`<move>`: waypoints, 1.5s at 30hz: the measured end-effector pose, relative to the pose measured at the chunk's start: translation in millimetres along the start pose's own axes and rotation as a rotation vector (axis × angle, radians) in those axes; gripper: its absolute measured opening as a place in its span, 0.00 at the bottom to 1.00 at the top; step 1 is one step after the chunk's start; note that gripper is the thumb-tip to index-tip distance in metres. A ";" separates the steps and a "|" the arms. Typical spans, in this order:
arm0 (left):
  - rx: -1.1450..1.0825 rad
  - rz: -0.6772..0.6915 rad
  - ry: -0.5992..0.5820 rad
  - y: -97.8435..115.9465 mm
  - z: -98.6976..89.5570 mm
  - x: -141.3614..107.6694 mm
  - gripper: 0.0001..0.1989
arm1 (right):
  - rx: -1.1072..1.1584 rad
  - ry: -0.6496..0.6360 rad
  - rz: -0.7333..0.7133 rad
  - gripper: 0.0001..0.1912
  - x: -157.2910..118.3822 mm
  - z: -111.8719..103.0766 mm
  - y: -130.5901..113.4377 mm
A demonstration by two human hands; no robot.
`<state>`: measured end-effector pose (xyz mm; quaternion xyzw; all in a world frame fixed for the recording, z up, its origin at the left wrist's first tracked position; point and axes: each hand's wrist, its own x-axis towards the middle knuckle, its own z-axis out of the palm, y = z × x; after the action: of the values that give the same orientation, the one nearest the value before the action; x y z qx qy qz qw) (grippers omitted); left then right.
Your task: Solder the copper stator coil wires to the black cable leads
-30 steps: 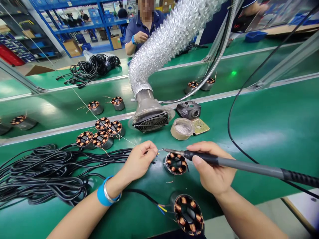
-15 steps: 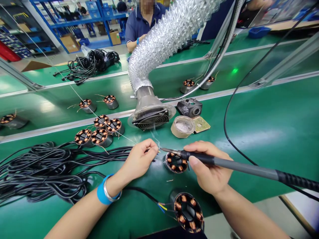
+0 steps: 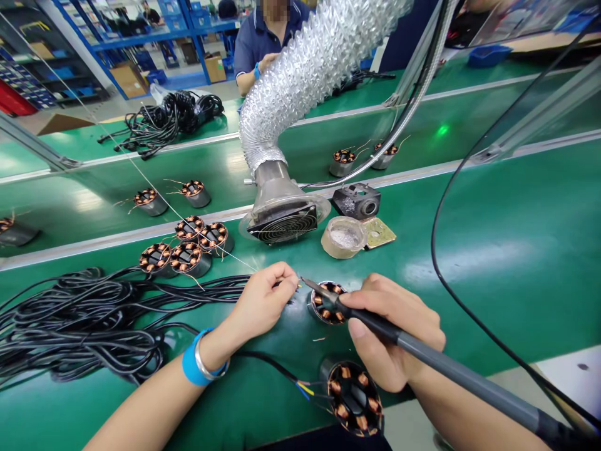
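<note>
My right hand [image 3: 394,332] grips a soldering iron [image 3: 451,369], its tip beside the fingertips of my left hand. With thumb and forefinger closed, my left hand [image 3: 267,297] pinches a thin solder wire [image 3: 235,258] that runs in from the upper left; small wire ends show at the fingertips, partly hidden. Under the iron's tip stands a motor stator [image 3: 326,304] with copper windings. Nearer me, a second stator [image 3: 354,398] lies tilted, beside a black cable [image 3: 267,360] with blue and yellow leads.
A fume extractor hood [image 3: 286,216] hangs over the bench on a silver duct [image 3: 310,81]. To its right stand a round pot [image 3: 345,238] and a black iron stand [image 3: 357,202]. Several stators [image 3: 188,258] and a heap of black cables [image 3: 79,326] lie left. Opposite sits a person [image 3: 267,37].
The iron's tip has drawn slightly back from my left fingertips, and its handle has swung down. Smoke has faded. Stators on the strip behind have shifted left. My left hand stays put.
</note>
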<state>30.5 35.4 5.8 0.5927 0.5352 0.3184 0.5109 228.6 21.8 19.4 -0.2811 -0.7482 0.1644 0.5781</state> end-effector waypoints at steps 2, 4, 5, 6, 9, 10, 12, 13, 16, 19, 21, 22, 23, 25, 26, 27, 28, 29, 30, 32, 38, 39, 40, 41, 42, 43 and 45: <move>0.001 0.003 0.002 1.1 0.3 0.2 0.11 | 0.018 0.022 0.006 0.16 -0.6 -1.3 0.7; 0.003 0.003 0.007 1.4 0.6 0.3 0.11 | 0.025 0.031 0.006 0.16 -0.8 -2.2 1.3; 0.004 0.003 0.007 1.3 0.7 0.4 0.11 | 0.027 0.035 0.003 0.16 -0.8 -2.4 1.5; 0.003 0.002 0.008 1.0 0.7 0.5 0.11 | 0.028 0.038 0.001 0.16 -0.7 -2.4 1.8; -0.004 0.001 0.005 0.1 0.6 0.3 0.11 | 0.028 0.036 0.001 0.16 -0.9 -2.3 2.6; -0.005 0.001 0.006 0.0 0.5 0.1 0.11 | 0.026 0.033 0.002 0.16 -1.1 -2.2 3.0; -0.004 -0.002 0.007 0.2 0.2 -0.5 0.11 | 0.026 0.033 0.002 0.15 -1.4 -2.1 3.9; -0.004 -0.005 0.008 0.3 0.2 -0.8 0.10 | 0.028 0.038 0.002 0.15 -1.4 -2.1 4.2; -0.009 -0.007 0.007 0.3 0.0 -0.9 0.10 | 0.036 0.044 -0.002 0.15 -0.3 -2.2 4.1; -0.013 -0.001 0.004 -0.1 -0.1 -0.1 0.10 | 0.034 0.048 -0.019 0.15 0.9 -2.6 3.7; -0.013 -0.004 0.002 0.1 0.0 0.4 0.11 | 0.029 0.056 -0.035 0.16 0.3 -3.0 4.6; -0.011 -0.007 0.000 0.5 0.1 0.5 0.11 | 0.027 0.062 -0.041 0.17 -0.6 -3.2 5.6; -0.010 -0.011 -0.003 1.0 0.1 0.5 0.11 | 0.024 0.067 -0.044 0.18 -1.8 -3.2 6.9; -0.008 -0.014 -0.014 2.6 0.0 0.0 0.12 | 0.013 0.066 -0.036 0.20 -4.4 -2.6 10.7; -0.010 -0.011 -0.021 3.5 -0.3 -0.5 0.12 | 0.004 0.060 -0.026 0.21 -5.4 -1.7 12.9; -0.013 -0.007 -0.032 4.3 -0.9 -1.0 0.12 | -0.008 0.045 -0.012 0.22 -6.0 -0.5 15.3; -0.017 -0.002 -0.047 5.1 -1.6 -1.7 0.13 | -0.026 0.025 -0.001 0.23 -6.1 1.2 17.8; -0.023 0.005 -0.069 5.6 -2.5 -2.4 0.13 | -0.049 -0.002 0.005 0.24 -5.7 3.2 20.1; -0.030 0.012 -0.095 5.8 -3.5 -3.2 0.13 | -0.072 -0.032 0.010 0.24 -4.7 5.5 22.4; -0.034 0.031 -0.153 5.1 -5.6 -4.8 0.15 | -0.095 -0.100 0.007 0.20 -1.7 10.4 26.4; 0.081 0.091 -0.230 4.3 -8.7 -9.8 0.16 | -0.003 -0.216 -0.106 0.14 3.1 20.7 31.9; 0.113 0.094 -0.233 6.3 -9.1 -10.9 0.16 | 0.000 -0.208 -0.114 0.14 2.8 21.0 31.8; 0.148 0.100 -0.236 9.0 -9.6 -12.2 0.16 | 0.000 -0.196 -0.118 0.14 2.2 20.7 31.4; 0.188 0.108 -0.234 12.3 -10.2 -13.7 0.15 | -0.002 -0.183 -0.118 0.14 1.6 20.1 31.0; 0.234 0.121 -0.227 15.9 -10.9 -15.2 0.15 | -0.003 -0.169 -0.117 0.14 0.8 19.1 30.5; 0.280 0.136 -0.215 19.3 -11.6 -16.6 0.14 | -0.002 -0.160 -0.119 0.14 0.1 18.0 30.2; 0.350 0.164 -0.186 24.5 -12.9 -18.8 0.11 | -0.002 -0.143 -0.125 0.15 -1.3 15.9 29.8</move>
<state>22.0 23.0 35.7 0.7408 0.4828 0.2051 0.4196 220.5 45.7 -3.0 -0.2221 -0.8038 0.1469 0.5319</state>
